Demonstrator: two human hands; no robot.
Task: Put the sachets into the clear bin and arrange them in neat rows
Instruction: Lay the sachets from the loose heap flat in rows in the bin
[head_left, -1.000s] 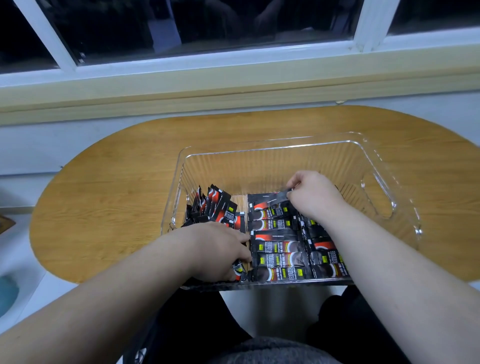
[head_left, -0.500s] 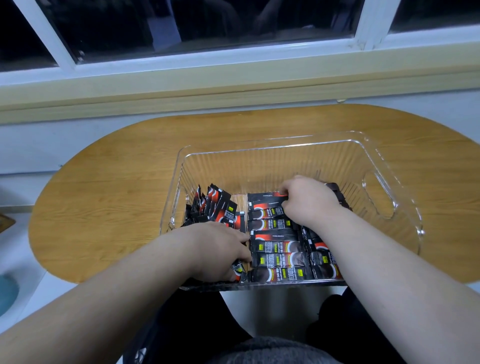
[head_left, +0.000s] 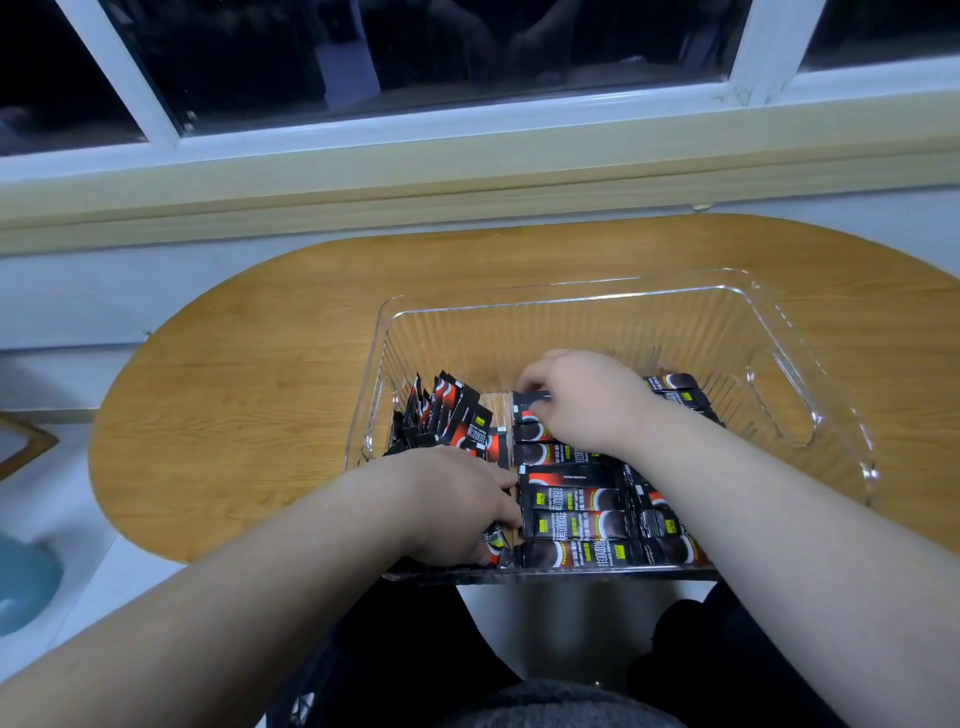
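Note:
A clear ribbed bin (head_left: 597, 306) stands on the oval wooden table (head_left: 249, 415). Black and red sachets (head_left: 576, 525) lie flat in a row down the bin's middle, with more to their right. A looser bunch of sachets (head_left: 447, 410) stands on edge at the bin's left. My right hand (head_left: 587, 400) is at the far end of the middle row, its fingers pinching the top sachet (head_left: 530, 399). My left hand (head_left: 462, 504) is in the bin's near left corner, fingers curled round a sachet (head_left: 496, 543).
The bin's far half and right side hold no sachets; a handle cut-out (head_left: 784, 400) is in its right wall. A window sill (head_left: 467, 176) runs behind the table. A blue object (head_left: 21, 587) sits low at the left edge.
My right hand has slid leftward along the far end of the middle row, uncovering sachets at the right. My left hand has stayed in the near left corner.

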